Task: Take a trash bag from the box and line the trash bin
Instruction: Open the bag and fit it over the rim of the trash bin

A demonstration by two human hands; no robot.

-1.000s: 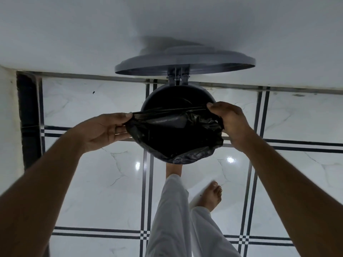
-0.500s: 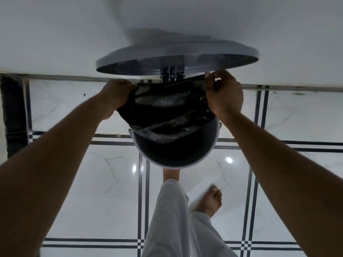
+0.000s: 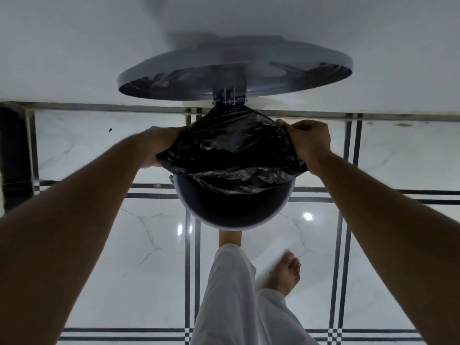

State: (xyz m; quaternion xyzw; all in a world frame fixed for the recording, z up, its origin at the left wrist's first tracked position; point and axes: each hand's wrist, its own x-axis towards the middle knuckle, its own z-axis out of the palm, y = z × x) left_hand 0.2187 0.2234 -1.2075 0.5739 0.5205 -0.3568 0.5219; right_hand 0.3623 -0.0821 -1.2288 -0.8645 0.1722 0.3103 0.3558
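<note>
A round grey trash bin stands on the floor below me, its grey lid swung up against the wall. A black trash bag is spread over the far half of the bin's mouth, its back edge near the hinge. My left hand grips the bag's left edge beside the rim. My right hand grips the bag's right edge, fingers curled into the plastic. The near part of the rim is bare and the bin's inside is dark. No box is in view.
The white wall rises right behind the bin. Glossy white floor tiles with dark stripes surround it. One foot in white trousers is at the bin's base, apparently on a pedal; the other bare foot stands to the right.
Both hands have carried the bag from above the bin's near side to the far rim, then spread it wider over the back half. The lid stays up.
</note>
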